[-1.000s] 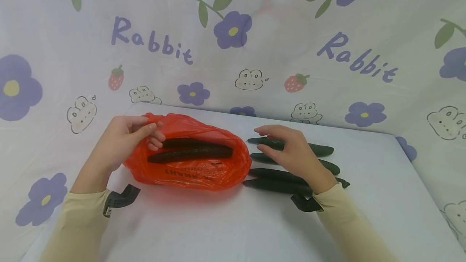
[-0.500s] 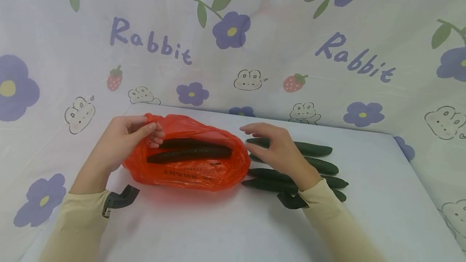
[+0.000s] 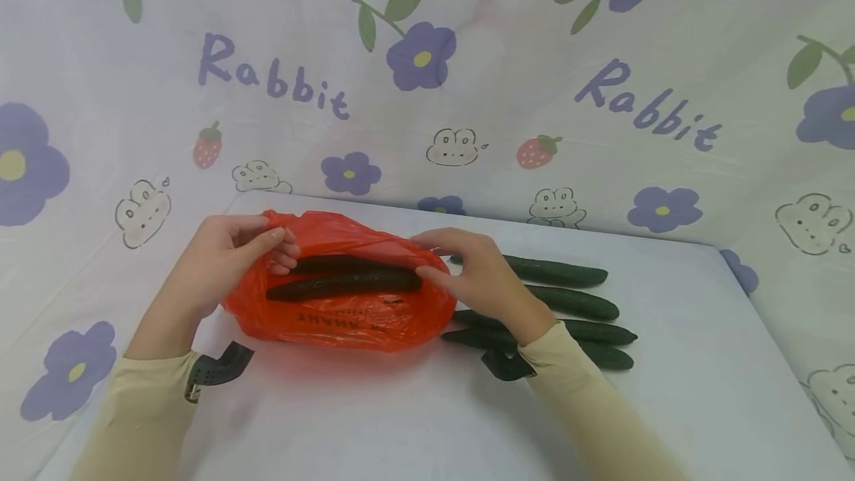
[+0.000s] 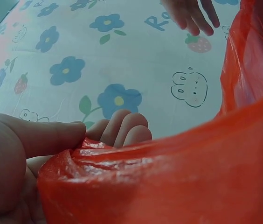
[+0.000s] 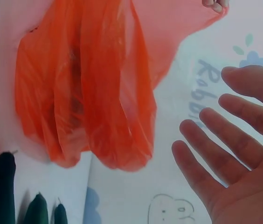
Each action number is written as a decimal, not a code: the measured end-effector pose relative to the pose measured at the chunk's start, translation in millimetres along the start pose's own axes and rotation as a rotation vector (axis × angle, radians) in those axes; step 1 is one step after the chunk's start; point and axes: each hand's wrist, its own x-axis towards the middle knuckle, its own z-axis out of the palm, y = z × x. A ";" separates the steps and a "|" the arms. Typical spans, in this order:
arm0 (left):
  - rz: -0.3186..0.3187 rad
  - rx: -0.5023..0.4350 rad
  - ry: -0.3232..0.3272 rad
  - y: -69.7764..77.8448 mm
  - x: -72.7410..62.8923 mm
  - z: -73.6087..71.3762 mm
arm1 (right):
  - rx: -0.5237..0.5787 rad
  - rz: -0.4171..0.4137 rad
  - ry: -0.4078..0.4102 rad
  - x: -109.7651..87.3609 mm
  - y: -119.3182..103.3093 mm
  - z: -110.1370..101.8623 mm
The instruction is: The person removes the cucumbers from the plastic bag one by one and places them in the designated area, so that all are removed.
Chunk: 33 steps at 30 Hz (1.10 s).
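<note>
A red plastic bag (image 3: 347,332) lies on its side with its mouth held wide, and two dark cucumbers (image 3: 347,285) show inside. My left hand (image 3: 230,262) pinches the bag's rim at the left end; in the left wrist view thumb and fingers grip the gathered film (image 4: 94,158). At the bag's right end hovers my right hand (image 3: 477,266), thumb and fingers spread over the rim. The right wrist view shows that right hand (image 5: 243,158) with fingers apart and nothing held. Under and beyond the right wrist lie several green cucumbers (image 3: 568,272) side by side.
Everything lies on a white tabletop (image 3: 361,421). Close behind it hangs a white cloth (image 3: 494,87) printed with flowers, rabbits and strawberries. Each wrist carries a black strap-like piece (image 3: 223,364) near the yellow sleeve.
My right hand has moved left from over the loose cucumbers to the bag's right end. The left hand keeps its hold on the rim. The bag and cucumbers stay in place.
</note>
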 end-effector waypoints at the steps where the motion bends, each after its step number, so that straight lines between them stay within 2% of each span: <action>1: -0.002 0.001 0.000 -0.2 0.0 0.1 | 0.002 0.000 -0.004 1.2 -0.3 1.9; 16: -0.009 0.006 0.000 0.5 0.2 1.5 | 0.020 -0.015 -0.094 24.0 -6.2 28.7; 27: -0.003 0.001 -0.002 -0.3 0.9 0.8 | 0.082 0.032 -0.190 34.9 -7.9 44.2; 30: -0.004 0.009 -0.003 -0.7 0.8 0.8 | 0.033 0.057 -0.214 36.3 -7.7 49.8; 33: -0.003 0.017 0.000 -0.7 0.3 0.7 | -0.067 0.065 -0.235 37.2 -7.4 56.2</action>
